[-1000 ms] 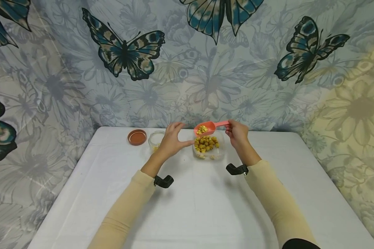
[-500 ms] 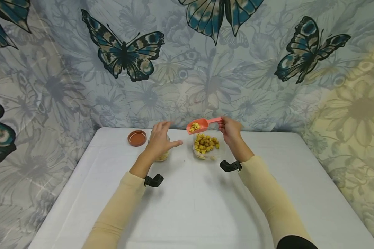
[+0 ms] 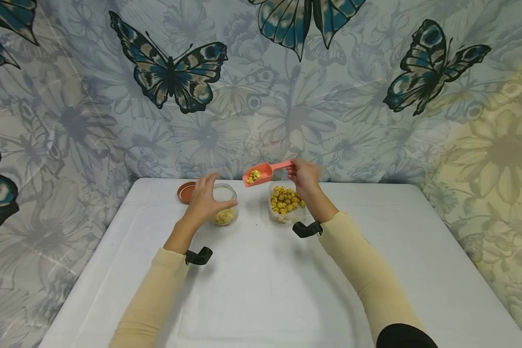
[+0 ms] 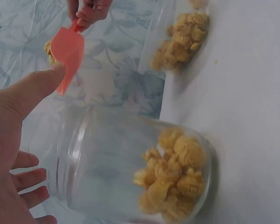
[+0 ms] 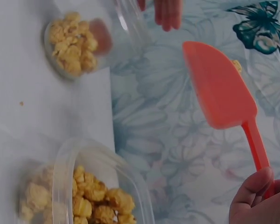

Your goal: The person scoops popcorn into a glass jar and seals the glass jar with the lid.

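My right hand (image 3: 305, 178) pinches the handle of a coral-pink scoop (image 3: 266, 171). Some yellow popcorn (image 3: 254, 176) lies in the scoop, which is raised between a glass jar (image 3: 224, 193) and a clear plastic tub (image 3: 270, 203). The jar stands upright with popcorn (image 4: 172, 172) at its bottom. My left hand (image 3: 202, 202) is beside the jar's mouth, thumb and fingers spread; in the left wrist view the fingers look apart from the glass. More popcorn (image 5: 102, 200) fills part of the tub, below my right hand.
A brown lid (image 3: 185, 192) lies left of the jar, partly behind my left hand. The white-covered table (image 3: 252, 280) ends at a butterfly-patterned cloth backdrop (image 3: 296, 121). A tiny crumb (image 5: 21, 103) lies on the table between jar and tub.
My right hand has carried the loaded scoop left, from above the tub towards the jar. My left hand has also moved left, from the tub's side to the jar's mouth.
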### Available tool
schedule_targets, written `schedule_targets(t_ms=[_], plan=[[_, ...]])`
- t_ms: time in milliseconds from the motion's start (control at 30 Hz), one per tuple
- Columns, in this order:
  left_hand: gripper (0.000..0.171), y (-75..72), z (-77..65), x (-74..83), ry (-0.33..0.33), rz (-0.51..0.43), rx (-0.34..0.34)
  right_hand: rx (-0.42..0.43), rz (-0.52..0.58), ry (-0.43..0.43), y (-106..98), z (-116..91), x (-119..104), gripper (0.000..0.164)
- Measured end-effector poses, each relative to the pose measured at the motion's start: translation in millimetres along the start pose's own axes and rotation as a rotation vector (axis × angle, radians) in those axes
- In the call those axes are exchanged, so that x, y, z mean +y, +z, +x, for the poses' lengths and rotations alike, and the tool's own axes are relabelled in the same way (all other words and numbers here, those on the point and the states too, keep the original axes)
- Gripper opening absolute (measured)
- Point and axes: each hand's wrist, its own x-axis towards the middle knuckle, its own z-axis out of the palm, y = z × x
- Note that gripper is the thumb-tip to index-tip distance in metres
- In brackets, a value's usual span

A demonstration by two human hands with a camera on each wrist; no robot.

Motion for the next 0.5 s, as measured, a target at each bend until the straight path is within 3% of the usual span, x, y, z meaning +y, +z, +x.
schedule_targets(t_ms=[267, 500], plan=[[0.111, 1.3, 0.9, -23.9, -0.085, -0.014, -0.061, -0.034, -0.059, 0.008, 17, -1, 12, 0.030], [0.109, 7.4, -0.9, -35.2, -0.124, -0.096, -0.068, -0.042, -0.096, -0.011, 25, -4, 16, 0.030]])
